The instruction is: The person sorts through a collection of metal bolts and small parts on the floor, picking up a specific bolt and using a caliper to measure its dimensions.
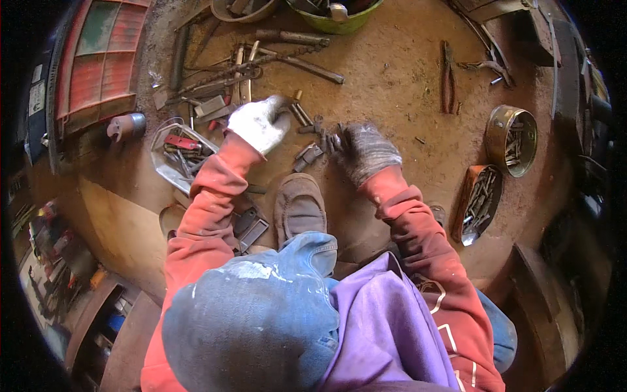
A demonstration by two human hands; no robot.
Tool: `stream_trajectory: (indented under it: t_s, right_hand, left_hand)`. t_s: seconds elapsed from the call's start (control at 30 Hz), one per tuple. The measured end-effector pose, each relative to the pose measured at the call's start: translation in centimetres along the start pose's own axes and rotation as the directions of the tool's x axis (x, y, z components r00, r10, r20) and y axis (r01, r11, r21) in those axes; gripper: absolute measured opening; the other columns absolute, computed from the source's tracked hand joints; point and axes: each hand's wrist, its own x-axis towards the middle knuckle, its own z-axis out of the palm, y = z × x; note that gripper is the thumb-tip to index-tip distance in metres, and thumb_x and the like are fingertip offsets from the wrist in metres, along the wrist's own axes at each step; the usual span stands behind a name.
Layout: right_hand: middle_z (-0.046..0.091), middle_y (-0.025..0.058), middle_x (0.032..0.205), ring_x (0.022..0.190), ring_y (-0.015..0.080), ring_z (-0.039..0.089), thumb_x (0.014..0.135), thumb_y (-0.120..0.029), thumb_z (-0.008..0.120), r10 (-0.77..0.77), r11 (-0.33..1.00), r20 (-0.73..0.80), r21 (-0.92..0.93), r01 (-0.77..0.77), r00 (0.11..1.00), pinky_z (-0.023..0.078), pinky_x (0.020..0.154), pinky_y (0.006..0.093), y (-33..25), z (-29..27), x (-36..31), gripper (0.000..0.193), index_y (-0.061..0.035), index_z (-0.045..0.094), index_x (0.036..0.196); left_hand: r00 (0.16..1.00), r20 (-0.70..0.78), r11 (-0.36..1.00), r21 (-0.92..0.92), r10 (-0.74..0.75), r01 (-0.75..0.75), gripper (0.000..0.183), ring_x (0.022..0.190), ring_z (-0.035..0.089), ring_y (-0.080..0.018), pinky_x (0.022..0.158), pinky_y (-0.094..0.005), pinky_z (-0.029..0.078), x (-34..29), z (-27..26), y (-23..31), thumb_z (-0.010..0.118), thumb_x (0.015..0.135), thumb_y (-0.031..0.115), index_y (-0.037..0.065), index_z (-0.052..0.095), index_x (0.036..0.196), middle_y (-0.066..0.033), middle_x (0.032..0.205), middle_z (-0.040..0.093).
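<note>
My left hand [260, 124], in a white glove with dark fingertips, is curled closed above the dirt floor. Its fingertips are blurred, and whatever they hold is hidden. My right hand [366, 151], in a dirty grey glove, has its fingers bent together beside a small dark metal piece [330, 140]; its grip is partly hidden. Between the hands lie a blocky metal part [307, 157], a short dark fitting [311, 125] and small metal pins [302, 114]. My shoe [299, 206] is just below them.
A cut-open container [171, 166] of tools stands left, near a red crate [104, 59]. Metal bars [304, 66] lie ahead, below a green basin [336, 21]. Pliers [448, 78], a round tin [500, 140] and an oblong tin [467, 204] of bolts are at right.
</note>
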Motion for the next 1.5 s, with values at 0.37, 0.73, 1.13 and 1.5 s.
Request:
stream_trajectory:
  t_s: [0.37, 0.73, 1.13, 1.5]
  right_hand:
    - [0.068, 0.0197, 0.108, 0.103, 0.0375, 0.066, 0.094, -0.024, 0.058, -0.025, 0.981, -0.034, -0.193, 0.018, 0.999, 0.053, 0.086, 0.0487, 0.6, 0.7, -0.4, 0.022, -0.0102, 0.066, 0.109]
    - [0.07, 0.0106, 0.093, 0.08, 0.0204, 0.067, 0.087, -0.006, 0.062, 0.133, 0.213, 0.4, 0.882, -0.42, 0.907, 0.056, 0.067, 0.0335, 3.6, -0.9, -1.8, 0.034, 0.0013, 0.063, 0.12]
    - [0.07, 0.0187, 0.094, 0.092, 0.0375, 0.069, 0.076, -0.012, 0.073, -0.258, 0.937, 0.175, -0.194, 0.29, 0.95, 0.054, 0.075, 0.0468, -3.7, 1.8, -1.2, 0.024, -0.0108, 0.064, 0.098]
    - [0.066, 0.008, 0.079, 0.074, 0.0158, 0.063, 0.086, -0.021, 0.066, -0.104, -0.279, 0.516, 0.805, -0.523, 0.85, 0.051, 0.064, 0.0314, 0.2, 5.1, -1.2, 0.024, -0.0067, 0.065, 0.104]
  left_hand:
    - [0.996, 0.045, 0.993, -0.096, -0.071, 0.075, 0.027, 0.086, 0.068, -0.0407, 0.074, -0.0466, 0.054, -0.2, -0.6, 1.7, 0.065, 0.085, 0.025, 0.01, 0.069, 0.108, -0.0211, 0.09, 0.07]
    - [0.943, 0.278, 0.983, 0.012, -0.181, 0.186, 0.056, 0.083, 0.067, -0.0422, 0.073, -0.0505, 0.052, -3.6, 0.7, 4.7, 0.067, 0.083, 0.058, 0.003, 0.067, 0.09, -0.0231, 0.083, 0.069]
    - [0.961, 0.208, 0.976, -0.081, -0.18, 0.2, 0.033, 0.075, 0.07, -0.0376, 0.069, -0.0451, 0.055, -4.7, 0.0, 3.4, 0.071, 0.082, 0.035, 0.002, 0.07, 0.088, -0.022, 0.079, 0.07]
    - [0.902, 0.401, 0.815, -0.462, -0.16, 0.35, 0.028, 0.079, 0.074, -0.021, 0.073, -0.0328, 0.056, -5.8, -4.8, 9.5, 0.077, 0.081, 0.02, 0.001, 0.072, 0.1, -0.0162, 0.082, 0.074]
